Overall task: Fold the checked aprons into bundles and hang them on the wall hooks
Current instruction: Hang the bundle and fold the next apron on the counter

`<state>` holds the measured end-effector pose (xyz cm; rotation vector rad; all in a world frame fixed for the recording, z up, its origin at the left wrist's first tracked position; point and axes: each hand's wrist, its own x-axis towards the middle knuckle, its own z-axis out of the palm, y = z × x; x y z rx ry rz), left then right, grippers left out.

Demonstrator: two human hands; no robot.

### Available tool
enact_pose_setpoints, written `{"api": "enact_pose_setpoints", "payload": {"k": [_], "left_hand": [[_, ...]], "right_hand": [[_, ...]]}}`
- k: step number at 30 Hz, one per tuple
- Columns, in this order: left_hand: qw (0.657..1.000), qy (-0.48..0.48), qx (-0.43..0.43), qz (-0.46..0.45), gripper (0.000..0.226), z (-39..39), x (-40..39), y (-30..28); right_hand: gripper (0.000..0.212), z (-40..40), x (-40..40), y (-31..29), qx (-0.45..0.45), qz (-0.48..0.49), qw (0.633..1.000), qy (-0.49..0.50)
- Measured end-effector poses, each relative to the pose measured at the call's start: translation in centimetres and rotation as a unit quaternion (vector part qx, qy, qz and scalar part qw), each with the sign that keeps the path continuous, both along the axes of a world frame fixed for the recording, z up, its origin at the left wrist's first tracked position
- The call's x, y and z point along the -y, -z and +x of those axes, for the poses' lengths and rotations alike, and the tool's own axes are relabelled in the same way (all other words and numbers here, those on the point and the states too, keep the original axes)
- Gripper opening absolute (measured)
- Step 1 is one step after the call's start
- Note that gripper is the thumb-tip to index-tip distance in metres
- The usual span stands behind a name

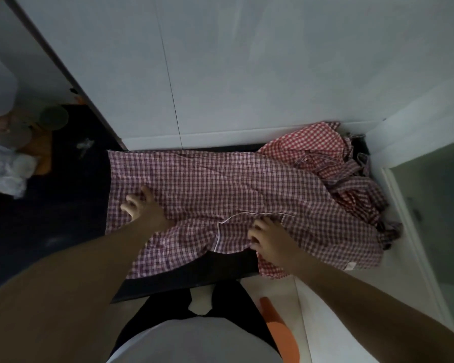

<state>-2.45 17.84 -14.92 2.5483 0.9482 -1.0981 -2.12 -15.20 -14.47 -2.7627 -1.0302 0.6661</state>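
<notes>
Smoothing the purple checked apron [207,189] flat on the dark counter [63,210] comes first, I think, because a crooked first fold would give a lumpy bundle that hangs badly. It lies spread across the counter against the white wall [247,74], its near edge drooping over the counter's front. My left hand [144,208] presses down on its left part with the fingers spread and fairly straight, gripping nothing, the arm reaching in long from the lower left. My right hand [270,239] sits at the piped edge [220,231] near the front, fingers curled into the cloth as if gathering it, though I cannot tell for sure how firm that hold is. To fold well I would anchor with the left and draw the edge across evenly. The red checked aprons [320,153] wait in a crumpled heap at the right corner, touching this one. No hooks are in sight.
</notes>
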Motion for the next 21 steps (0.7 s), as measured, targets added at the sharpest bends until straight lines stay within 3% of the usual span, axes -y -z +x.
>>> {"api": "enact_pose_setpoints", "payload": {"k": [2,5,9,11,13,16,18,21], "left_hand": [[1.0,-0.003,0.009,-0.002,0.139,-0.1,-0.1,-0.1],[0.999,-0.024,0.028,-0.013,0.138,-0.6,-1.0,0.1],[0.999,-0.027,0.033,-0.011,0.14,-1.3,-2.2,0.1],[0.999,-0.029,0.038,-0.023,0.14,-1.7,-2.8,0.1],[0.998,-0.031,0.033,-0.032,0.14,-2.3,-3.7,0.0],[1.0,-0.022,0.005,-0.006,0.14,-3.6,-5.0,0.1],[1.0,-0.012,-0.013,0.018,0.14,-4.4,-5.5,0.0],[0.998,-0.01,-0.039,0.049,0.142,-5.4,-5.9,-0.1]], "right_hand": [[0.007,0.1,0.2,-0.3,-0.027,0.047,0.998,0.038],[0.013,-0.4,0.9,-1.3,-0.117,0.101,0.985,0.078],[0.007,-1.8,1.4,-1.6,-0.269,-0.109,0.957,-0.001],[0.014,-2.2,1.3,-1.1,-0.312,-0.134,0.941,0.015],[0.021,-2.0,0.7,-1.0,-0.263,-0.045,0.961,0.077],[0.008,-1.0,-0.7,-2.0,-0.022,0.133,0.982,0.132],[0.028,0.1,-1.6,-2.6,0.08,0.079,0.984,0.134],[0.062,1.8,-3.0,-3.4,0.076,-0.049,0.984,0.155]]}}
